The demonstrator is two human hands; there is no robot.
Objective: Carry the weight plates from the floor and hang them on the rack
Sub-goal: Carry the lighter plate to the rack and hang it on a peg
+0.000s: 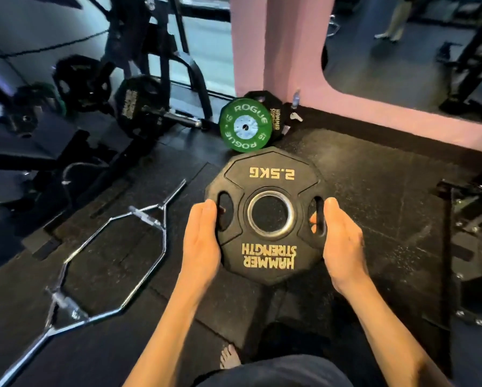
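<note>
The black 2.5KG plate (267, 213) is held flat-face-up toward the camera above the dark rubber floor (373, 208), its lettering upside down to the viewer: "2.5KG" at the far edge and "HAMMER STRENGTH" at the near edge. It is a many-sided rubber-coated disc with a bright metal ring around the centre hole and two oval grip slots, one at each side, lying across the left-right line. The left hand (202, 244) clasps the left rim, palm against the edge, fingers curled under and showing faintly in the left slot. The right hand (341, 241) clasps the right rim likewise, fingertips showing through the right slot. Beyond the plate, near the pink wall (284, 51), a green ROGUE plate (244, 124) leans upright against another black plate (273, 110). A chrome hex bar (108, 255) lies on the floor to the left. Further left, more black plates hang on a dark rack (139, 104).
</note>
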